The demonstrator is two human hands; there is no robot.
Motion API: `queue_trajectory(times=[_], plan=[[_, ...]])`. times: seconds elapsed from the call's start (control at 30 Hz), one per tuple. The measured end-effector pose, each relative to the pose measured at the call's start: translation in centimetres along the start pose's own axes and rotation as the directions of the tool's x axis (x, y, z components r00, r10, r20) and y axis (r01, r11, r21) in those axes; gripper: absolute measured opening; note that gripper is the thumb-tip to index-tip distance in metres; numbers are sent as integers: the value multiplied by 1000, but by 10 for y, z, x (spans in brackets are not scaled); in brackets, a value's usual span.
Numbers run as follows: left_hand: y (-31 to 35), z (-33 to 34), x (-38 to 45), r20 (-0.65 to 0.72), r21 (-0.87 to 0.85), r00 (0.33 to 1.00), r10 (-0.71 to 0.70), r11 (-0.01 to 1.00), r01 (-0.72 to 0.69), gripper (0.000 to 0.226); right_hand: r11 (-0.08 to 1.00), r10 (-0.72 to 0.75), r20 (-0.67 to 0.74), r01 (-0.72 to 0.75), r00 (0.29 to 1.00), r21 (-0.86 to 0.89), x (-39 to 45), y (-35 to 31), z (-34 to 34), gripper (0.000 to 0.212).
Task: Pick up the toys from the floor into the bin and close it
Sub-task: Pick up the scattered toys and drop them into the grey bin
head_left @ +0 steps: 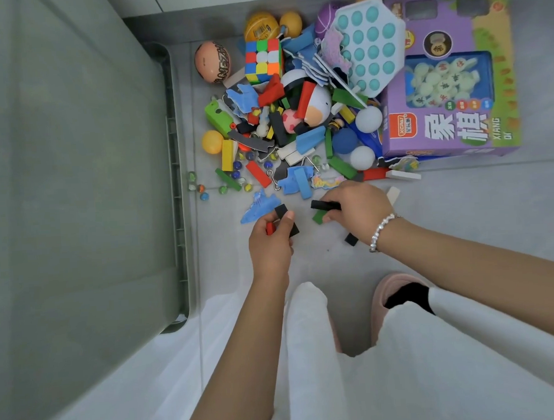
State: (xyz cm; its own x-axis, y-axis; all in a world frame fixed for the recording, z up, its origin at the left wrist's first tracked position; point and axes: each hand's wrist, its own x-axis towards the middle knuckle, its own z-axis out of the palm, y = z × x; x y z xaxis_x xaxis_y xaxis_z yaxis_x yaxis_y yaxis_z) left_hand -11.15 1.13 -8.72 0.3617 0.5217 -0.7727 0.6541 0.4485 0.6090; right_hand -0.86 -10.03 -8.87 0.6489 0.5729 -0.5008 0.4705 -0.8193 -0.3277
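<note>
A pile of toys [283, 113] lies on the grey floor: coloured blocks, marbles, balls, a puzzle cube [263, 61] and foam pieces. The grey-green bin [75, 188] stands on the left, with its green rim [176, 183] next to the pile. My left hand [270, 239] is closed on a black block [282, 211] and a red block [270, 228]. My right hand [359, 205] grips another black block [322, 205] and presses on a green block [319, 216] at the near edge of the pile. A further black block [351, 239] lies under my right wrist.
A purple chess box [451, 130] stands at the right, with a teal pop-bubble board [368, 44] leaning on it. Loose marbles [201, 189] lie near the bin's rim. My legs in white trousers and a pink slipper [389, 297] are below the hands.
</note>
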Motion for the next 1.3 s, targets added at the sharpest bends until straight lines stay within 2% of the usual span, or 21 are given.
queue_trajectory(times=[0.3, 0.4, 0.47, 0.53, 0.67, 0.73, 0.8, 0.93, 1.07, 1.2, 1.3], plan=[[5, 5, 1, 0, -10, 1000, -20, 1000, 20, 19, 991, -92, -85, 83, 992, -104, 1, 0, 0, 38], [10, 4, 2, -6, -45, 1000, -11, 999, 11, 21, 981, -117, -61, 106, 991, -160, 1, 0, 2, 41], [13, 5, 4, -2, -79, 1000, -8, 997, 8, 18, 987, -98, -86, 86, 991, -137, 0, 1, 2, 40], [18, 7, 7, 4, -67, 1000, 13, 998, -12, 15, 998, -31, -169, 23, 985, -51, -1, 2, 1, 36], [25, 13, 15, 36, 45, 995, 93, 995, -94, 16, 981, 97, -248, -50, 964, 189, -2, 7, 1, 28], [25, 18, 19, 18, 105, 986, 163, 981, -164, 23, 933, 197, -240, -107, 951, 344, -2, 10, -1, 32], [26, 24, 21, -21, 176, 970, 244, 955, -237, 35, 894, 255, -238, -134, 937, 428, 0, 13, -2, 38], [33, 36, 26, -60, 376, 933, 354, 874, -307, 56, 854, 287, -242, -134, 927, 502, 1, 17, -3, 43], [38, 41, 32, -38, 603, 908, 417, 734, -312, 45, 836, 295, -235, -131, 926, 533, 0, 19, -3, 45], [43, 36, 35, -14, 693, 912, 409, 662, -286, 44, 824, 300, -239, -125, 924, 553, -1, 21, -2, 46], [45, 32, 34, 36, 759, 908, 418, 579, -297, 44, 821, 299, -226, -129, 927, 557, -2, 22, -1, 35]])
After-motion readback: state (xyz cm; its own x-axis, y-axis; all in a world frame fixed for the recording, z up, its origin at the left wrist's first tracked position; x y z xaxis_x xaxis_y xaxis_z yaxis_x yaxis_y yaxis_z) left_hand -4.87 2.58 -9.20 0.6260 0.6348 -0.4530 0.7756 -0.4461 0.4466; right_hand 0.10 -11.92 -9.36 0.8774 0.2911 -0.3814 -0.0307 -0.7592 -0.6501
